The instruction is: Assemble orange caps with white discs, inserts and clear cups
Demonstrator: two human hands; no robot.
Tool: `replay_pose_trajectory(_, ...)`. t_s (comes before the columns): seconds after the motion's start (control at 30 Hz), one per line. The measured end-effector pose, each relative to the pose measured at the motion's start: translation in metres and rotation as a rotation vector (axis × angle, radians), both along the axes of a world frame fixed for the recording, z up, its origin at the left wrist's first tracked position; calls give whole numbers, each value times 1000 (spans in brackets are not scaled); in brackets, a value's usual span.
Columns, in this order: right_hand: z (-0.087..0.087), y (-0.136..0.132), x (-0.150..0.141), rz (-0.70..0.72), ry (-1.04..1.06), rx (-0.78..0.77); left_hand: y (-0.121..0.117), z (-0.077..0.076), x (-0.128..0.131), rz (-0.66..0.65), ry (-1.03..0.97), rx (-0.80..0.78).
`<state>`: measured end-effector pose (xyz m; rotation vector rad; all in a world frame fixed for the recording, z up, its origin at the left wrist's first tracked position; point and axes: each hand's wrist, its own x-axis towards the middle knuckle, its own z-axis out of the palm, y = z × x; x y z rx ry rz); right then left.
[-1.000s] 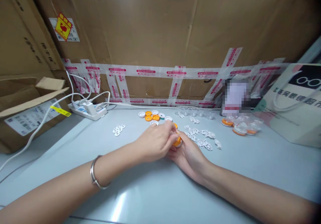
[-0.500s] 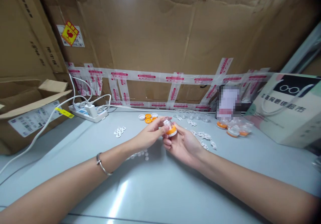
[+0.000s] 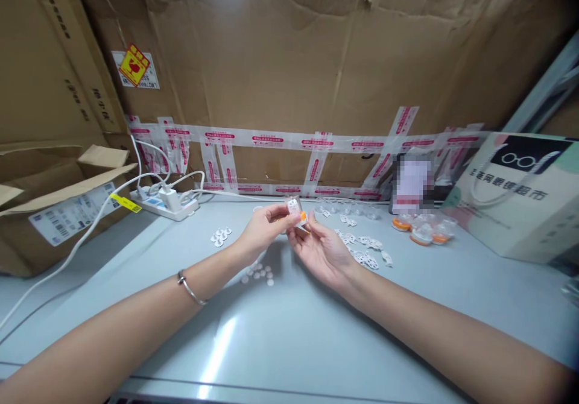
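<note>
left hand pinching domed capsule | right hand half-curled, can't tell if gripping | probs light, slick, grab orange rim

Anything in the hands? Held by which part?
Left hand holds a clear-topped capsule by its orange band; whether the right hand touches it can't be told.

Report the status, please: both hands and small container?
Left hand grips orange-and-clear container. Right hand half-open, close beside it. White pieces lie loose nearby.

1 white glare streak marks the tabletop; right corners darken.
</note>
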<state>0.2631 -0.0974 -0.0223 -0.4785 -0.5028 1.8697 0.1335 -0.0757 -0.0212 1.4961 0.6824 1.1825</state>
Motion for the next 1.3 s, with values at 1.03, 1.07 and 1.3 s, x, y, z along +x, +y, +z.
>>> replay_pose_trajectory(1.03, -4, -2, 5, 15, -6, 68, -6, 11, -5, -161, 18, -47)
replay_pose_trajectory(1.07, -5, -1, 5, 15, -3, 70, -6, 11, -5, -157, 25, -41)
replay_pose_trajectory(1.3, -1, 7, 10, 35, -49, 106, -1, 9, -6, -74, 75, 48)
